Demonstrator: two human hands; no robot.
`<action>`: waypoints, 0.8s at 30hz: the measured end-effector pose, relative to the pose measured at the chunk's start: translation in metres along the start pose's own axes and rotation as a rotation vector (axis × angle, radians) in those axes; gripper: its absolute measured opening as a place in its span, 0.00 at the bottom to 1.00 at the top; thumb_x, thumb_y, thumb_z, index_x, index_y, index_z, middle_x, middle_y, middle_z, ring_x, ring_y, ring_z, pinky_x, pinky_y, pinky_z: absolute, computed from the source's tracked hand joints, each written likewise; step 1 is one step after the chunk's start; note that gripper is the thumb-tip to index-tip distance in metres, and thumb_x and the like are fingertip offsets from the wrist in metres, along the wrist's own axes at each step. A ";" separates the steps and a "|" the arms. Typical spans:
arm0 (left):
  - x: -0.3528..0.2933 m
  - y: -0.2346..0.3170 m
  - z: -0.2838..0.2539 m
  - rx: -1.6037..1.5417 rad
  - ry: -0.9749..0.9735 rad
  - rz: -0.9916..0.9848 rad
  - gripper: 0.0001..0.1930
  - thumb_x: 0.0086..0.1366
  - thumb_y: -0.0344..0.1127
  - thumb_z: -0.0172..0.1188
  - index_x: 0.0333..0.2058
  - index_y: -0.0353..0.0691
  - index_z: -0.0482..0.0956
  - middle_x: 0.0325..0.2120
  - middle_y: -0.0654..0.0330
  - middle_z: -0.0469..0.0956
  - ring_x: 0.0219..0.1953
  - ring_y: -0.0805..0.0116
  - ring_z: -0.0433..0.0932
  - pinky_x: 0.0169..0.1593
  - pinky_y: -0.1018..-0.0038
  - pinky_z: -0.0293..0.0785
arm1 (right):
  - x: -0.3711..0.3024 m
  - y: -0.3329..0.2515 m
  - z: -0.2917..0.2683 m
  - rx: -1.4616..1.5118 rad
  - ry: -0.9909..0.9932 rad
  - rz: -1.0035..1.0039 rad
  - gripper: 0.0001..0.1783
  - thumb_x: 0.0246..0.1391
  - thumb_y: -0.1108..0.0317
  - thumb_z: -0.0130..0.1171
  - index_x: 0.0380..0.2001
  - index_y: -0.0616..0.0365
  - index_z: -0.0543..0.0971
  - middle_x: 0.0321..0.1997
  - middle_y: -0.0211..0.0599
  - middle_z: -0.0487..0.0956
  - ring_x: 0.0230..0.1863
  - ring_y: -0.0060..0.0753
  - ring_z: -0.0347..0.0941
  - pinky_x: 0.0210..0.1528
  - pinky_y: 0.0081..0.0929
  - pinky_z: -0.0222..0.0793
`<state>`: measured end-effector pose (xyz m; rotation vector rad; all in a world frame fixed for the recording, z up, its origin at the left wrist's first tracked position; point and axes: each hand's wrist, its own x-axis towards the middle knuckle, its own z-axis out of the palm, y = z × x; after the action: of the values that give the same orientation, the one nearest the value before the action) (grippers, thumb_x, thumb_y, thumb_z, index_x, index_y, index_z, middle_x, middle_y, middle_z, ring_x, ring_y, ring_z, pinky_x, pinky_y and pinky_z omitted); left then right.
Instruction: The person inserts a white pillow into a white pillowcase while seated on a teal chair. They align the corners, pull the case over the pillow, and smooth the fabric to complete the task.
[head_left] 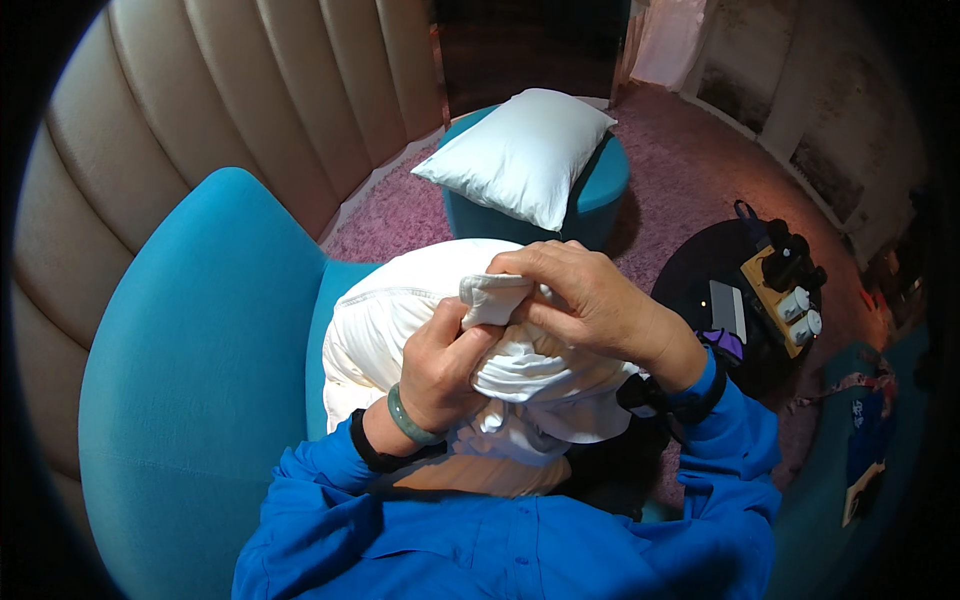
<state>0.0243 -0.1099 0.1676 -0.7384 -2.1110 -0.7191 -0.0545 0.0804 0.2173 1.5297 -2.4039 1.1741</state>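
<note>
A bulky bundle of white fabric (400, 290), which looks like a pillowcase, lies in front of my body, with a seam across its top and loose folds below. My left hand (440, 370), with a green bangle at the wrist, is closed, thumb and fingers pinching a stitched white corner (494, 298) from below. From the right, my right hand (575, 295) grips the same corner, fingertips bent over its edge. Gathered folds hang under both hands. What lies inside the bundle is hidden.
Ahead, a white pillow (525, 155) rests on a teal ottoman (600, 205). A teal chair back (205, 330) rises at my left, near a padded wall (240, 90). At right, a dark round table (690, 270) holds a wooden tray (765, 290), white cups (795, 304) and a pale flat device (728, 311).
</note>
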 end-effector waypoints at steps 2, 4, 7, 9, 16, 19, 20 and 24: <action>-0.006 -0.001 -0.001 -0.011 0.004 -0.008 0.18 0.45 0.30 0.72 0.37 0.35 0.80 0.35 0.52 0.75 0.33 0.58 0.80 0.34 0.68 0.78 | 0.000 0.002 0.007 -0.038 0.012 -0.063 0.25 0.49 0.66 0.61 0.54 0.49 0.74 0.47 0.41 0.80 0.49 0.45 0.76 0.55 0.40 0.66; -0.010 -0.002 -0.001 -0.022 -0.008 -0.021 0.18 0.45 0.30 0.72 0.37 0.35 0.80 0.38 0.52 0.74 0.34 0.58 0.80 0.35 0.69 0.78 | 0.001 0.004 0.013 -0.044 0.018 -0.090 0.24 0.48 0.63 0.62 0.51 0.48 0.75 0.46 0.41 0.79 0.45 0.45 0.76 0.53 0.39 0.64; -0.015 -0.002 -0.002 -0.043 0.030 -0.059 0.18 0.46 0.30 0.73 0.36 0.36 0.79 0.42 0.50 0.73 0.36 0.58 0.79 0.36 0.69 0.78 | 0.001 0.007 0.019 -0.064 0.057 -0.090 0.22 0.49 0.66 0.62 0.50 0.48 0.74 0.42 0.41 0.78 0.43 0.45 0.76 0.46 0.39 0.68; -0.016 -0.001 -0.002 -0.046 0.118 -0.074 0.17 0.46 0.30 0.73 0.35 0.37 0.79 0.46 0.49 0.72 0.37 0.58 0.79 0.38 0.70 0.78 | 0.005 0.011 0.027 0.011 0.125 -0.028 0.22 0.49 0.69 0.63 0.49 0.47 0.73 0.39 0.40 0.76 0.41 0.44 0.76 0.41 0.37 0.70; -0.020 -0.005 -0.015 -0.003 0.219 0.034 0.17 0.48 0.25 0.69 0.34 0.37 0.69 0.34 0.51 0.78 0.34 0.56 0.77 0.33 0.67 0.73 | 0.010 0.018 0.041 -0.186 0.206 -0.169 0.25 0.46 0.69 0.68 0.50 0.46 0.73 0.34 0.40 0.71 0.36 0.42 0.74 0.33 0.32 0.73; -0.023 -0.003 -0.017 -0.063 0.202 0.022 0.16 0.48 0.23 0.67 0.34 0.37 0.69 0.32 0.51 0.77 0.31 0.56 0.77 0.33 0.67 0.73 | 0.009 0.014 0.041 -0.318 0.174 -0.211 0.26 0.45 0.66 0.69 0.50 0.46 0.75 0.32 0.40 0.70 0.35 0.41 0.73 0.33 0.32 0.74; -0.023 -0.003 -0.017 -0.051 0.206 0.009 0.16 0.49 0.22 0.66 0.34 0.37 0.69 0.32 0.51 0.77 0.31 0.55 0.77 0.33 0.68 0.73 | 0.008 0.012 0.041 -0.342 0.166 -0.208 0.26 0.45 0.65 0.69 0.50 0.47 0.75 0.32 0.40 0.70 0.35 0.41 0.73 0.33 0.32 0.74; -0.023 -0.005 -0.018 -0.041 0.205 -0.011 0.16 0.48 0.21 0.65 0.36 0.36 0.70 0.31 0.52 0.76 0.30 0.55 0.76 0.33 0.69 0.74 | 0.010 0.006 0.042 -0.406 0.157 -0.216 0.26 0.45 0.64 0.69 0.50 0.48 0.75 0.32 0.41 0.70 0.35 0.41 0.73 0.34 0.33 0.74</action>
<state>0.0413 -0.1311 0.1579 -0.6468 -1.9206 -0.8104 -0.0504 0.0483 0.1882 1.4565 -2.1397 0.6833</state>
